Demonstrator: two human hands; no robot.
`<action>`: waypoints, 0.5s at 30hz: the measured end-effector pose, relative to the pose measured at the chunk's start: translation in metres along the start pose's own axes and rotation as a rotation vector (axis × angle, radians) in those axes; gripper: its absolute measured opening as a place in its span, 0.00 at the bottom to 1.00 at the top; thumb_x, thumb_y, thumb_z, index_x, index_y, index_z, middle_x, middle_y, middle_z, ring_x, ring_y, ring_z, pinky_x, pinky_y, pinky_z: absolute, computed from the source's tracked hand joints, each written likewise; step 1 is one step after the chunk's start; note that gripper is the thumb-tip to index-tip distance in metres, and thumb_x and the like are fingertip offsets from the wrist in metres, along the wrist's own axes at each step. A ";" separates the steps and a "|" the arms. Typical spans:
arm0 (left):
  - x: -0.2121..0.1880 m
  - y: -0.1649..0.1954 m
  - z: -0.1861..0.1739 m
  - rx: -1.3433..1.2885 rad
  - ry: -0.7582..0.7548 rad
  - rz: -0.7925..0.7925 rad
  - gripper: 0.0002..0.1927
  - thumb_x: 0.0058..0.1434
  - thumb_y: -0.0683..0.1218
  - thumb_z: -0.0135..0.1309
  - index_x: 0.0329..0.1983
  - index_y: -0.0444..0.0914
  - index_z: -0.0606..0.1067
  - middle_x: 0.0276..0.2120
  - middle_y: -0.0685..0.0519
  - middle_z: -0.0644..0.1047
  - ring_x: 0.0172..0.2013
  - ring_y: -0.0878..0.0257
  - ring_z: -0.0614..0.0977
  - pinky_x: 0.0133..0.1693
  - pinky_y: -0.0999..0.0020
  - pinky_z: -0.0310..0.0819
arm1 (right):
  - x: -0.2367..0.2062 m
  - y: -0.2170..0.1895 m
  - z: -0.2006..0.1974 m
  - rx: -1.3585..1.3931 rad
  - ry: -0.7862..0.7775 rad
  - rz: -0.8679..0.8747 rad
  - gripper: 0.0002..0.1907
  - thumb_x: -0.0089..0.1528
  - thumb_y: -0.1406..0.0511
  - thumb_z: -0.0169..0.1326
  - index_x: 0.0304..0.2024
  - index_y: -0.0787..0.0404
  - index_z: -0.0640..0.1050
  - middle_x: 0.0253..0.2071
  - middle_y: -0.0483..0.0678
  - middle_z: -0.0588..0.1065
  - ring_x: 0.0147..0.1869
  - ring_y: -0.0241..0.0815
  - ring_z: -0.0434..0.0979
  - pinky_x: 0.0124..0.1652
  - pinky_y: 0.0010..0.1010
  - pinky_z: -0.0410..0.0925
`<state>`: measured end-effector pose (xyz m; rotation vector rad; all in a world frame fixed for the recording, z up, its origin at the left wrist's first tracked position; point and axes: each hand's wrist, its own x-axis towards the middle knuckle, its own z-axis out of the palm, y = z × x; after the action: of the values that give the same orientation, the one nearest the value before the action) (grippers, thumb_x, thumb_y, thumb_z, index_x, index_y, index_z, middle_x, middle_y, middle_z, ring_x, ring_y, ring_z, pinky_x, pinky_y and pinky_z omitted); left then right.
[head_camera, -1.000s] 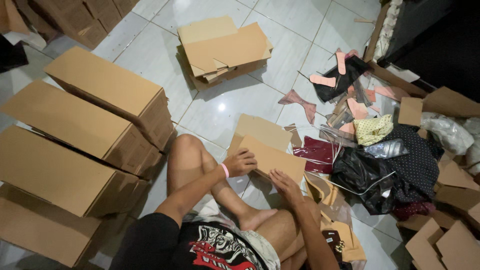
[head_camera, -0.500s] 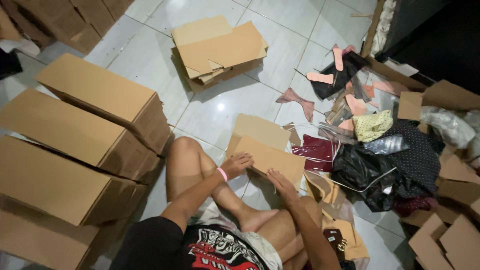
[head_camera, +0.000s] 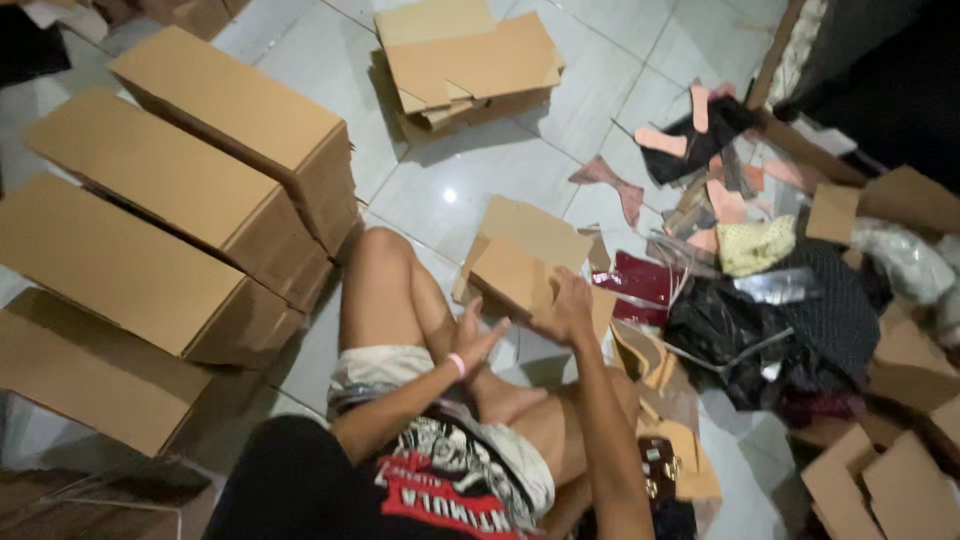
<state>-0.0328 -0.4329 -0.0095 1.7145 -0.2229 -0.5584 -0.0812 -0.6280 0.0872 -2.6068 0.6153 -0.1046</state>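
Right hand (head_camera: 568, 308): grip closed over the near edge of a flat brown cardboard sheet (head_camera: 512, 276), lifted slightly above the white tiled floor (head_camera: 440, 170) beside the bent knee. Left hand (head_camera: 476, 338): fingers spread, grip open, holding nothing, just beside the sheet's lower corner. Pink wristband (head_camera: 457, 364) on left wrist. Another folded brown cardboard piece (head_camera: 530, 228) lies under the sheet. Assembled brown cardboard boxes (head_camera: 200, 150) stacked at left; dark bags and scraps (head_camera: 760, 310) at right.
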 end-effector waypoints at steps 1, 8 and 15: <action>0.003 0.004 0.004 -0.034 -0.027 -0.063 0.51 0.57 0.51 0.72 0.74 0.37 0.53 0.63 0.39 0.66 0.63 0.49 0.68 0.63 0.54 0.61 | -0.001 -0.015 -0.004 -0.014 -0.047 0.092 0.51 0.43 0.54 0.70 0.66 0.61 0.65 0.63 0.59 0.69 0.70 0.57 0.67 0.69 0.44 0.63; -0.008 0.089 -0.035 -0.492 0.009 0.396 0.49 0.60 0.46 0.66 0.77 0.38 0.49 0.65 0.42 0.67 0.63 0.51 0.72 0.63 0.54 0.70 | -0.102 -0.099 -0.005 0.506 0.345 0.018 0.54 0.46 0.59 0.75 0.64 0.65 0.56 0.61 0.62 0.59 0.65 0.54 0.62 0.60 0.42 0.64; -0.098 0.148 -0.199 -0.648 0.077 0.395 0.39 0.65 0.42 0.56 0.77 0.40 0.54 0.63 0.45 0.70 0.59 0.57 0.75 0.57 0.63 0.76 | -0.087 -0.123 0.003 1.195 0.360 -0.209 0.33 0.66 0.67 0.54 0.69 0.60 0.55 0.67 0.55 0.63 0.72 0.50 0.64 0.68 0.41 0.61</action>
<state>0.0004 -0.2503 0.1815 1.0228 -0.2807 -0.2294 -0.1086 -0.4906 0.1420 -1.4669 0.2369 -0.7595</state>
